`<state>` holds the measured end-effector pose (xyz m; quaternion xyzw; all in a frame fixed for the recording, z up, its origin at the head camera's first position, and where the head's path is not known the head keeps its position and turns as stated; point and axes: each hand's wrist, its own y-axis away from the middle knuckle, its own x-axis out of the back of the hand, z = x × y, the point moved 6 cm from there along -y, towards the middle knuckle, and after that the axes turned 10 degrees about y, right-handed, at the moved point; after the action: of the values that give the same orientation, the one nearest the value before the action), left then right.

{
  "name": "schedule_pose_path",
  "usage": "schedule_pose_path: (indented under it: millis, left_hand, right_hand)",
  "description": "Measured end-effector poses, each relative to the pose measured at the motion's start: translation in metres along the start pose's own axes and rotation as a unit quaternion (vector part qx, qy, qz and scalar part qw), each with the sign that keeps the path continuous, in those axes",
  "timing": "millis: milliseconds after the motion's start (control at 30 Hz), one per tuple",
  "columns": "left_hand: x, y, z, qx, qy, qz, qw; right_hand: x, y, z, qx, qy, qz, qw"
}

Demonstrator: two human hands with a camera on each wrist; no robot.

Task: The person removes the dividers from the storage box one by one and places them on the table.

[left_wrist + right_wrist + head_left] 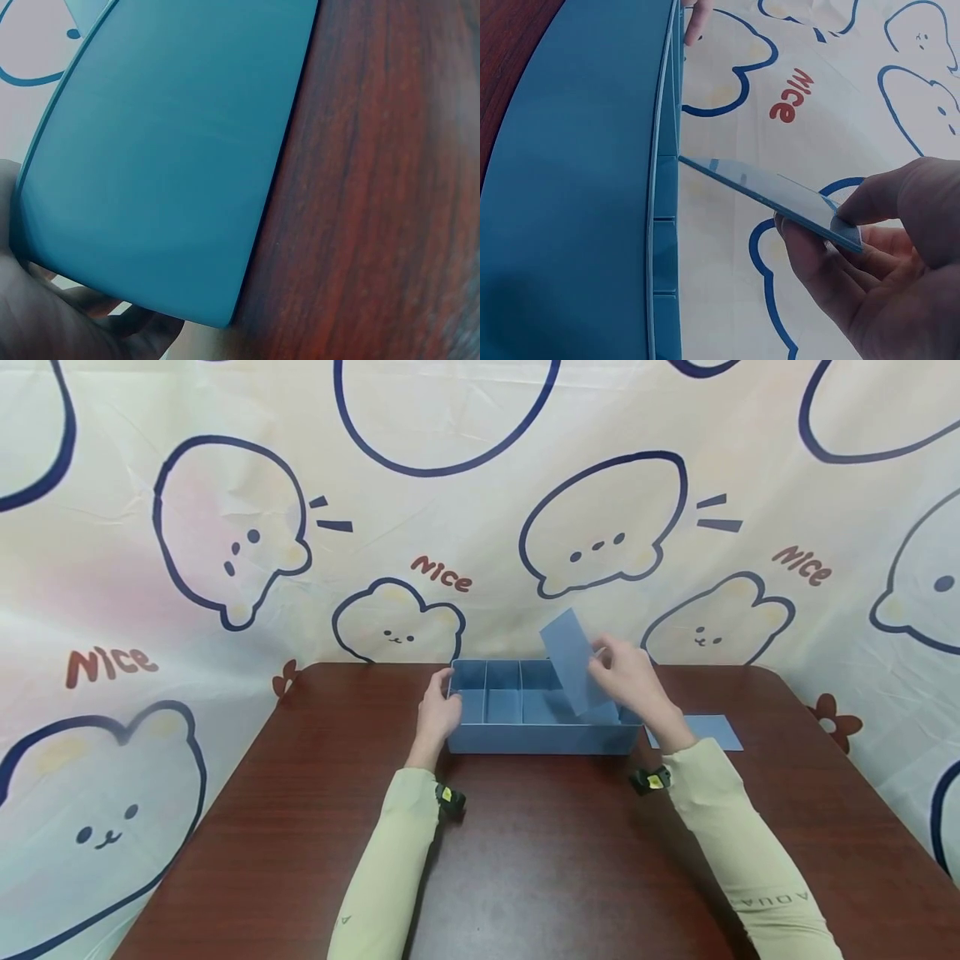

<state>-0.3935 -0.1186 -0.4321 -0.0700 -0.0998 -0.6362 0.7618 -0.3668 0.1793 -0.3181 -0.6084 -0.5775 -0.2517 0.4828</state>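
Observation:
A long blue divided box point(540, 740) lies on the table, its open top showing compartments parted by thin upright walls. My left hand point(438, 712) grips the box's left end, with the thumb near the rim; in the left wrist view, fingers wrap behind the end of the box wall point(165, 165). Between thumb and fingers, my right hand point(632, 678) pinches a thin, flat blue divider panel point(567, 652) by one edge. The panel tilts above the right half of the box, its lower end overlapping the opening. In the right wrist view the panel point(765, 196) looks glossy and stiff.
A second flat blue panel point(716, 732) lies on the brown wooden table point(525, 860) right of the box, partly behind my right wrist. A cartoon-printed cloth point(480, 527) hangs close behind the table. Small dark devices are strapped at both wrists.

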Motion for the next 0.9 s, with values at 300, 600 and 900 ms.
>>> schedule_pose_path:
  millis: [300,600,900]
  left_hand:
    - [0.000,0.001,0.002,-0.001,-0.001,0.004,1.0000]
    - [0.000,0.001,0.002,-0.001,0.003,0.001,1.0000]
    - [0.000,0.001,0.001,-0.002,0.005,-0.001,1.0000]
  right_hand:
    - [0.007,0.010,0.003,0.008,0.006,0.001,1.0000]
    - [0.014,0.022,0.010,0.018,-0.002,0.000,0.9998]
    - [0.021,0.034,0.015,0.044,0.013,0.002,0.9989]
